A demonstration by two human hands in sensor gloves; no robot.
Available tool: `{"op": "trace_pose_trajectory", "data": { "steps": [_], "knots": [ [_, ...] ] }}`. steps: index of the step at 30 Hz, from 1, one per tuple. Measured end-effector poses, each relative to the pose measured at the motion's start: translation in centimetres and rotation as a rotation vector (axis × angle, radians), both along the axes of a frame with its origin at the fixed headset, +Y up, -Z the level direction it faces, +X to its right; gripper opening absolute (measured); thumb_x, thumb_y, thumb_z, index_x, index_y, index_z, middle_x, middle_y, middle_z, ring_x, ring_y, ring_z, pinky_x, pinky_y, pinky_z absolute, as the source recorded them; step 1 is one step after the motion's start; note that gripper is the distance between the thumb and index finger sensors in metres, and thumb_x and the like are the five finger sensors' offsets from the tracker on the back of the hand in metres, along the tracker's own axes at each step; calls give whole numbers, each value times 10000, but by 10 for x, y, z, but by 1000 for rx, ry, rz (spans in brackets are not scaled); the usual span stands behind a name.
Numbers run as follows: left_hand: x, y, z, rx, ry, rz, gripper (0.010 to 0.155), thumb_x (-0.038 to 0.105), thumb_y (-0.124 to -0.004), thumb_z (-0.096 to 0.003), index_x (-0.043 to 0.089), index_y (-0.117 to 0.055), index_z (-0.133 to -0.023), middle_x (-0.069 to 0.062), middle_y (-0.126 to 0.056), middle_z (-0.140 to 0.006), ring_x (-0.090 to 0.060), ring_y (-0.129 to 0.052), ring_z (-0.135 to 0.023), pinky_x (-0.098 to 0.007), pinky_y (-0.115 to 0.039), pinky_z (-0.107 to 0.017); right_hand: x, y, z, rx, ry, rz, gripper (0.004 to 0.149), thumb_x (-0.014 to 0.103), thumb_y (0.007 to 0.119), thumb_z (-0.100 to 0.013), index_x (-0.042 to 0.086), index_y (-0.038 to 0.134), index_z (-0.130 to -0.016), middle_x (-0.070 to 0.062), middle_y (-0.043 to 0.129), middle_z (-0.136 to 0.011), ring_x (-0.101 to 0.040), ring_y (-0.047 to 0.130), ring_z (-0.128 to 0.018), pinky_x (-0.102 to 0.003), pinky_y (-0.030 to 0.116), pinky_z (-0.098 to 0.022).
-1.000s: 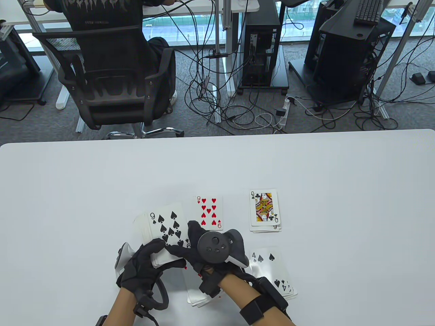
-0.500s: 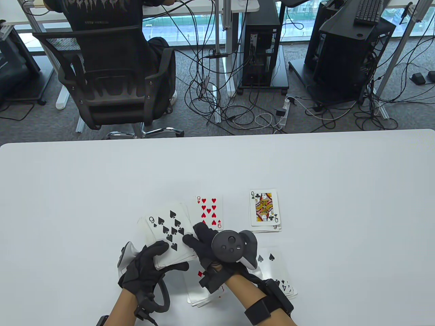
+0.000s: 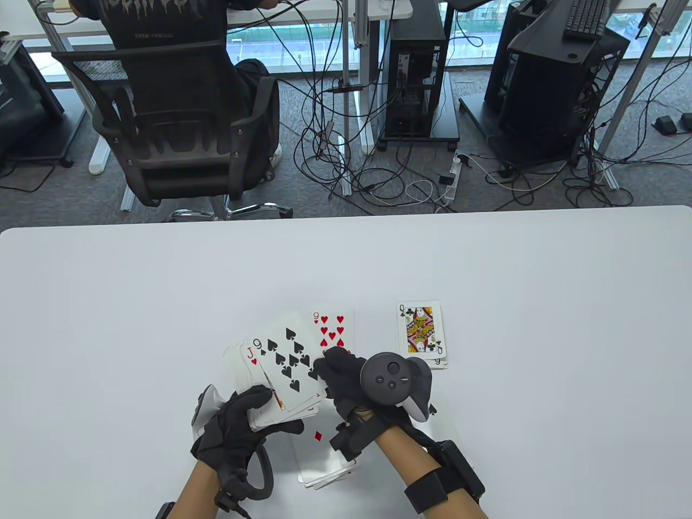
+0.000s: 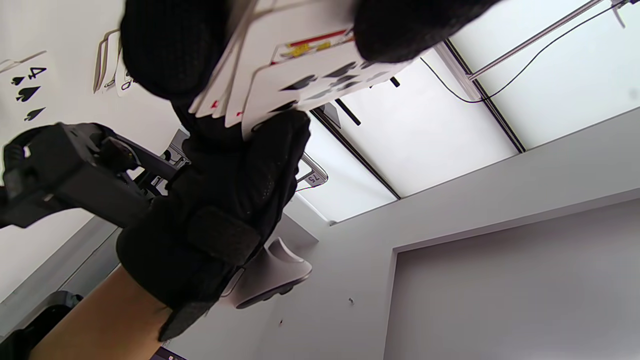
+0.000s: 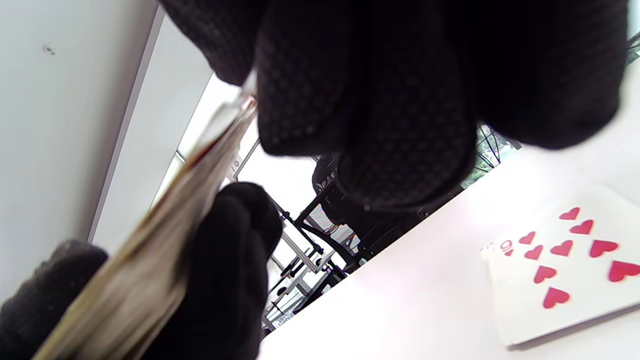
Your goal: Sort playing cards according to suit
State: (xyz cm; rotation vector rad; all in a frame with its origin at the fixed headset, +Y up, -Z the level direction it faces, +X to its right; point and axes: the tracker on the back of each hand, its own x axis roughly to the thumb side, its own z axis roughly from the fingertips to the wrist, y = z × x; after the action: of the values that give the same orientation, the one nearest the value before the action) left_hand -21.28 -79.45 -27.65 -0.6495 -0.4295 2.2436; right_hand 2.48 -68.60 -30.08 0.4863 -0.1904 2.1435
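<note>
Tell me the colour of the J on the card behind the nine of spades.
Red, on the jack; clearest in the table view.

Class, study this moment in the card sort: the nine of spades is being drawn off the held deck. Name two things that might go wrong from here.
1. The right hand pulls the nine of spades off the fanned deck; the loosened cards beneath could slide out with it.
2. The spade pile lies largely hidden under the right forearm in the table view, so the card might be dropped askew.

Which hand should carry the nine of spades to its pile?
Right. The right hand already pinches the nine of spades; the left hand is occupied holding the deck.
</note>
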Motion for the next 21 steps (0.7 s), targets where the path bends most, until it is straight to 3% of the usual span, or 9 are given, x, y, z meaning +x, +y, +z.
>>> {"op": "trace_pose_trajectory", "data": {
  "steps": [7,13,16,21],
  "knots": [
    [2,-2,0,-12,5,0,566,427,-677,-636,348,-361,-1099,-11,-511,-1157,-346,-716,-1020,-470,-805,-590,54,-2,8,-76,-80,-28,388,201,687,-532,-143,779,-687,-84,945,-339,-281,994,-261,-461,878,-212],
    [2,-3,0,-21,7,-5,565,428,-677,-636,348,-362,-1098,-9,-511,-1157,-345,-715,-1020,-469,-804,-591,110,-23,26,-224,-181,2,392,194,691,-532,-156,776,-687,-80,944,-323,-276,994,-244,-460,877,-199],
    [2,-3,1,-25,10,-10,566,428,-677,-636,349,-360,-1099,-11,-509,-1158,-346,-714,-1021,-469,-805,-591,132,-37,37,-321,-243,67,394,190,695,-531,-166,776,-680,-79,944,-312,-272,993,-229,-456,877,-186],
    [1,-2,2,-30,14,-18,564,427,-677,-637,349,-361,-1098,-9,-510,-1157,-344,-713,-1021,-468,-804,-591,147,-56,51,-416,-312,342,401,194,701,-529,-173,780,-671,-64,942,-282,-253,994,-191,-440,880,-157]
  ]
}}
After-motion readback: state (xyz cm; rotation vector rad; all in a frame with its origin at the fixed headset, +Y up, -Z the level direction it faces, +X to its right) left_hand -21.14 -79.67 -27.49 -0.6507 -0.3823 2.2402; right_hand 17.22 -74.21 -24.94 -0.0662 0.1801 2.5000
